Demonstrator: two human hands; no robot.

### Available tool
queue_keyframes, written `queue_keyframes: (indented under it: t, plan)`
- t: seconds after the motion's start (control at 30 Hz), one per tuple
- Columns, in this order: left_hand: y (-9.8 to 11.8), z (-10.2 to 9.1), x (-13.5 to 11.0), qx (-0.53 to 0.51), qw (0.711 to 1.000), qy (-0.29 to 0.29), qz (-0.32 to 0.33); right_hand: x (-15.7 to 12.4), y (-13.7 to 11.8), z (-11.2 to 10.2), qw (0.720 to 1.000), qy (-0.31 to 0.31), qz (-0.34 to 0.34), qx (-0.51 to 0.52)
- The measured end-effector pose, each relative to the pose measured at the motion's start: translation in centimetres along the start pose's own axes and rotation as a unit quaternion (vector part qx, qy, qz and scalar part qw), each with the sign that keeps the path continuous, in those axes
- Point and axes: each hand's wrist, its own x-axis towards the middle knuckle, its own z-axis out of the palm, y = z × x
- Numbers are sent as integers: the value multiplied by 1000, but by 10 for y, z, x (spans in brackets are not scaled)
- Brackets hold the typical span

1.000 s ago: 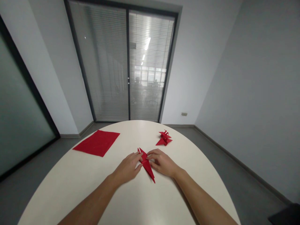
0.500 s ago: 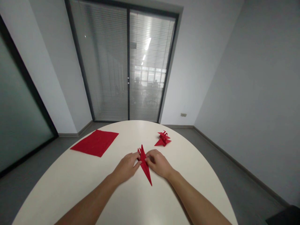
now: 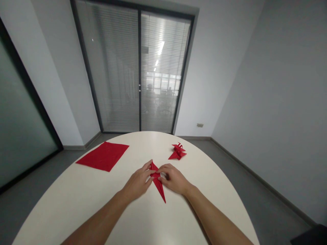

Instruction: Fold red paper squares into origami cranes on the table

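Note:
A folded red origami paper (image 3: 159,188) lies in front of me on the white table, its long narrow point directed toward me. My left hand (image 3: 137,181) grips its left edge, with the thumb low and the fingers reaching up toward the far tip. From the other side, my right hand (image 3: 175,179) pinches the middle of the paper between thumb and fingers. The fingers of both hands meet over the centre and hide part of the folds there.
To the far left on the round table (image 3: 138,221) lies a flat red paper sheet (image 3: 104,157). A folded red paper figure, like a crane (image 3: 178,152), sits at the far right. Behind the table stands a glass partition with blinds (image 3: 117,75).
My left fingers have stretched up to the paper's far tip. My right fingers have moved inward over its middle. The upper part of the paper now looks shorter and more covered.

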Motion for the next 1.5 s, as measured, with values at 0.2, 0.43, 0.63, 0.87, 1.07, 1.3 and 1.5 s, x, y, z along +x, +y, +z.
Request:
queue_keyframes:
  t: [0.2, 0.43, 0.63, 0.87, 1.07, 1.3, 1.5]
  plan:
    - [5, -3, 2, -13, 1000, 13, 15, 0, 0, -3, 1000, -3, -9, -14]
    - [4, -5, 1, -30, 997, 35, 54, 1, 2, -3, 1000, 11, 15, -7]
    - [4, -3, 5, -35, 996, 74, 33, 2, -1, -2, 999, 32, 4, 35]
    - [10, -8, 7, -64, 988, 136, -39, 0, -12, -4, 995, 58, -11, 85]
    - [25, -10, 13, -218, 962, 132, -98, 6, -20, -3, 977, 112, 54, 175]
    - [25, -6, 20, -385, 905, 118, -135, 11, -11, 7, 924, 112, 93, 355]
    - [20, -2, 23, -441, 869, 125, -186, 11, -3, 10, 919, 101, 101, 366]
